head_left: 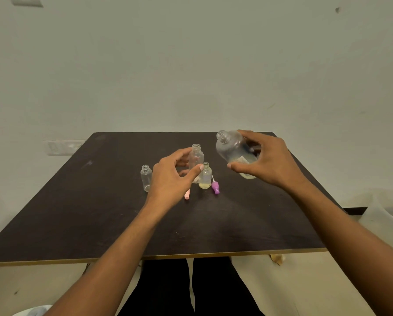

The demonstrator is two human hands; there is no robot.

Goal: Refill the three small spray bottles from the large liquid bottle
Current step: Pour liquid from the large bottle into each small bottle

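Note:
My right hand [267, 161] holds the large clear bottle [231, 148] in the air, uncapped and tilted left, with a little yellowish liquid at its bottom. My left hand [170, 177] has thumb and fingers around the middle small bottle [196, 159], which stands uncapped and looks empty. Just right of it stands a small bottle [205, 177] with yellowish liquid at its base. A third small bottle [146, 177], clear and uncapped, stands to the left. A purple spray cap [215, 187] and a pink spray cap [187, 194] lie on the table.
The dark square table [77, 213] has a pale front edge near my legs. A pale wall rises behind it, with a socket strip [62, 147] at the left. A translucent bin [389, 210] stands at the right, beyond the table.

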